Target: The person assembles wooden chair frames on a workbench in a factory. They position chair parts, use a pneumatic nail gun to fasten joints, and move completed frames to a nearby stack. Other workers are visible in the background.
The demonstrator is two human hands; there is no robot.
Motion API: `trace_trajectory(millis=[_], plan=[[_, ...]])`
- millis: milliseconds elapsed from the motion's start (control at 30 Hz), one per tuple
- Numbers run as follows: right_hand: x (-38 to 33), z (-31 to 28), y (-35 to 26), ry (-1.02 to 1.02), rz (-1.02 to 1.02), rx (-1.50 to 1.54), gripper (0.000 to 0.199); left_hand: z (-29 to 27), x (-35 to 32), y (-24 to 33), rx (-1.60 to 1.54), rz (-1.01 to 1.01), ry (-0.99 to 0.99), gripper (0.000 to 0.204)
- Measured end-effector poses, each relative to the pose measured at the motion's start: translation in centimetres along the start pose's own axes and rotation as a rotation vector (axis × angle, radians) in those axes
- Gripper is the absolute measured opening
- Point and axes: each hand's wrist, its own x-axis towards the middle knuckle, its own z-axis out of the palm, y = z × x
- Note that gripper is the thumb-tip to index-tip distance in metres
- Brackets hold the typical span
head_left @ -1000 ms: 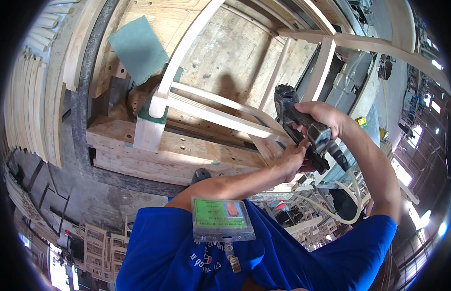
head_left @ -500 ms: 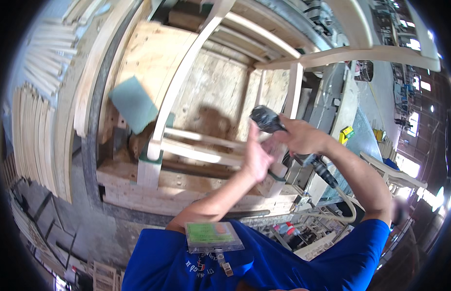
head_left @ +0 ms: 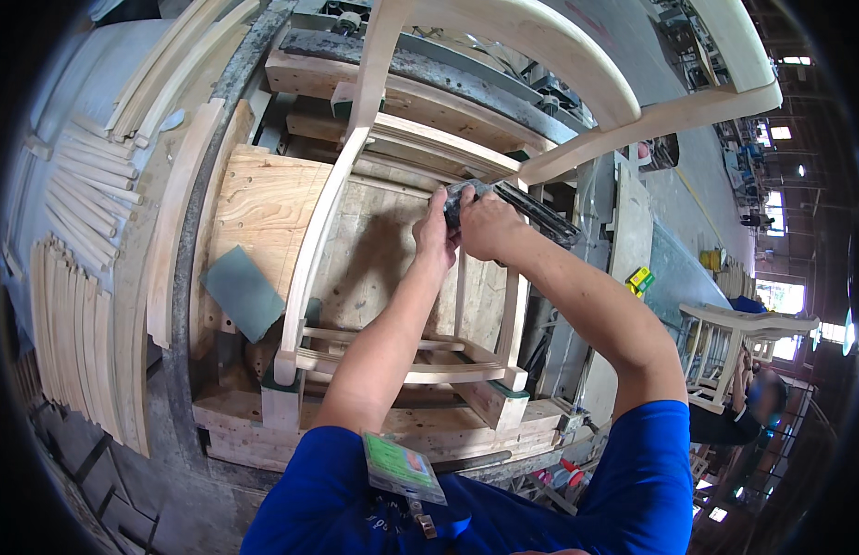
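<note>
An unfinished pale wooden chair frame (head_left: 323, 231) lies on a plywood workbench (head_left: 254, 199), its legs toward me and its curved back rails arching away at the top. My right hand (head_left: 490, 227) grips a dark power nail gun (head_left: 517, 203) above the middle of the frame. My left hand (head_left: 434, 236) is pressed against the tool's near end, fingers curled on it. The gun's long dark body points right, past a side rail.
A grey-green sanding pad (head_left: 243, 291) lies on the bench at left. Stacks of curved wooden slats (head_left: 78, 305) fill the left side. Another chair frame (head_left: 735, 338) stands at right beside a seated person (head_left: 758, 402). A green badge (head_left: 397, 462) hangs on my blue shirt.
Both hands have moved up and away from me along the frame with the tool. The view has tilted, so more of the chair's curved back rails shows.
</note>
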Motion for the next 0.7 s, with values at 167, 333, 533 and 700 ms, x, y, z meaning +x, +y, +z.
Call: trace_trajectory(millis=[167, 333, 533, 700], plan=[[0.1, -1.5, -0.8, -0.040, 0.043, 0.100, 0.081, -0.2, 0.7, 1.2, 0.063, 0.012, 0.012, 0.043], [-0.8, -0.8, 0.4, -0.034, 0.078, 0.095, 0.081, 1.2, -0.7, 0.8, 0.117, 0.076, 0.063, 0.047], [-1.6, -1.1, 0.6, 0.008, 0.045, 0.061, 0.078, 1.1, -1.7, 1.5, 0.090, 0.018, -0.036, 0.039], [-3.9, 0.4, -0.4, 0.019, -0.125, -0.130, 0.075, -2.0, -4.1, 3.4, 0.209, -0.156, -0.199, 0.038]])
